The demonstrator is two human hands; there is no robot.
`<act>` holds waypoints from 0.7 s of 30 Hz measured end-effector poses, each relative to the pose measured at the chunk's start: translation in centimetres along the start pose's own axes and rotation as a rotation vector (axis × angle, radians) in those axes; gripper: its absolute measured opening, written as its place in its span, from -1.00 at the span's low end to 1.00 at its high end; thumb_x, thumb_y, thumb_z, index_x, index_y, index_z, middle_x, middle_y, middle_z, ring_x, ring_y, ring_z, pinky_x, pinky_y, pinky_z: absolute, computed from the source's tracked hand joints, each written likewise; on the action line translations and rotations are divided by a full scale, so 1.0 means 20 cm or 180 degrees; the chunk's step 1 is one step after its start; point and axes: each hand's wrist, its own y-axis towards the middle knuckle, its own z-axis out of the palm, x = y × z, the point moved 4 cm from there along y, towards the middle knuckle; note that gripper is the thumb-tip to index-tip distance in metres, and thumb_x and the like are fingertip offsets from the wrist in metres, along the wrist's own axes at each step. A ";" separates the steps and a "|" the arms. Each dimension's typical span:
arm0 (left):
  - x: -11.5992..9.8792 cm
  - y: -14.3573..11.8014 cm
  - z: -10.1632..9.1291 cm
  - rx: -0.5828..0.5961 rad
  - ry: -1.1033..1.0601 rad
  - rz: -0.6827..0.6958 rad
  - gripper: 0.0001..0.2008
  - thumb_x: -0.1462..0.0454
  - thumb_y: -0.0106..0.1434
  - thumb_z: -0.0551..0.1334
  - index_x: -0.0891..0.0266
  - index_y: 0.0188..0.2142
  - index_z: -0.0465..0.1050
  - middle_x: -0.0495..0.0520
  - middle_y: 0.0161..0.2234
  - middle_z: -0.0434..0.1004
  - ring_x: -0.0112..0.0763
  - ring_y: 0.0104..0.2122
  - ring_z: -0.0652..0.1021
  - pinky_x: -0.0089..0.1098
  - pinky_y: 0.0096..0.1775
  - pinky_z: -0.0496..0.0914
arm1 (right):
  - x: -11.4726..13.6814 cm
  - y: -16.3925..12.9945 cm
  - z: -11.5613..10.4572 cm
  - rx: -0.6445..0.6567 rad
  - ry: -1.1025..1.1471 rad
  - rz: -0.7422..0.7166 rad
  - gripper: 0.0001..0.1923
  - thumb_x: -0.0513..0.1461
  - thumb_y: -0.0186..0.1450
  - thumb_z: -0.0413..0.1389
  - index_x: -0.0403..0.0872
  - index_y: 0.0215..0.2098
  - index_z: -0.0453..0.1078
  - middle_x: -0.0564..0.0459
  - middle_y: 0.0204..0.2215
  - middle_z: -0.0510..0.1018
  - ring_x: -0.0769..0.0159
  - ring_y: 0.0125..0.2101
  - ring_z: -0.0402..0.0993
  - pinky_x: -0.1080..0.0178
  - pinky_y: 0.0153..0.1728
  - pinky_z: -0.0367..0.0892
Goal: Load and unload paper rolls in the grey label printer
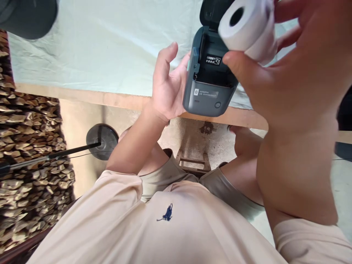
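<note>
Closest in, there is a pale beige shirt [170,227] with a small dark blue emblem on the chest, and below it light shorts over bare knees. Between the knees a small wooden stool [193,161] stands on the concrete floor.

The right hand [297,69] is raised high and very near the camera. Its thumb and fingers are closed around a white paper roll [247,27], whose hollow core faces the viewer — the roll sits just above and in front of the open bay of a grey label printer [209,73].

The left hand [167,84] is beside the printer's left side, palm against its casing. Its fingers are spread upright and loose rather than curled, with the thumb hidden behind the body, so it seems to be steadying the printer more than clutching it. The printer's lid [211,13] is flipped open, showing a dark compartment with a small white label inside; a round button is on the front face. The printer overhangs the near wooden edge of a table [115,98] covered with a pale green cloth [104,47].

Further off to the left, a black stand with a round base [101,141] rests on the floor — beside a wall of stacked split firewood [30,154]. A dark rounded object sits at the top left corner, too cropped to identify.
</note>
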 end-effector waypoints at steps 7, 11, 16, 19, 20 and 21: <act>0.00 -0.01 -0.02 -0.0372 0.0197 -0.0114 -0.58 -0.06 0.25 0.14 0.10 -0.07 0.51 0.10 -0.33 0.61 0.01 0.12 0.54 -0.18 -0.05 0.53 | 0.14 0.02 0.06 0.0798 -0.1383 0.0251 -0.61 -0.21 0.24 0.08 -0.05 0.05 0.34 0.01 -0.03 0.45 -0.01 0.03 0.44 -0.07 0.05 0.41; 0.00 -0.01 -0.07 -0.0820 0.0321 -0.0096 -0.56 -0.10 0.14 0.23 0.10 -0.12 0.52 0.10 -0.38 0.58 0.03 0.16 0.50 -0.18 -0.02 0.53 | 0.10 0.02 0.10 0.1102 -0.1373 -0.0007 -0.61 -0.24 0.26 0.02 0.04 0.05 0.39 0.07 -0.06 0.52 0.01 0.01 0.48 -0.10 0.02 0.39; 0.01 0.01 -0.06 -0.0165 0.0046 -0.0144 -0.64 0.02 0.22 0.21 0.17 -0.09 0.49 0.07 -0.36 0.61 -0.09 0.05 0.59 -0.25 -0.03 0.56 | 0.13 0.02 0.07 0.0766 -0.1405 -0.0240 -0.63 -0.21 0.33 -0.07 -0.01 -0.03 0.50 -0.01 -0.02 0.49 0.04 0.11 0.41 -0.07 0.09 0.38; -0.01 0.02 -0.04 0.0128 0.0059 -0.0047 -0.67 0.10 0.27 0.17 0.23 -0.08 0.49 0.10 -0.34 0.62 -0.14 -0.01 0.62 -0.29 -0.06 0.57 | 0.16 0.00 0.06 0.0589 -0.1299 -0.0623 -0.68 -0.08 0.33 -0.03 -0.01 -0.13 0.48 -0.01 -0.28 0.50 0.03 -0.07 0.49 -0.13 -0.05 0.42; -0.01 0.02 -0.04 0.0095 0.0113 0.0031 -0.67 0.12 0.28 0.16 0.25 -0.08 0.48 0.10 -0.35 0.62 -0.15 -0.03 0.63 -0.30 -0.09 0.58 | 0.16 -0.01 0.07 0.0602 -0.1218 -0.0783 -0.73 -0.07 0.33 -0.01 0.00 -0.23 0.47 0.03 -0.34 0.49 0.07 -0.11 0.50 -0.10 -0.08 0.43; -0.01 0.02 -0.03 0.0008 0.0169 0.0125 -0.68 0.16 0.28 0.14 0.27 -0.07 0.48 0.09 -0.37 0.61 -0.16 -0.05 0.64 -0.33 -0.13 0.58 | 0.16 -0.02 0.07 0.0624 -0.1143 -0.0926 -0.76 -0.09 0.33 0.00 -0.01 -0.34 0.44 0.05 -0.39 0.48 0.12 -0.15 0.51 -0.06 -0.12 0.43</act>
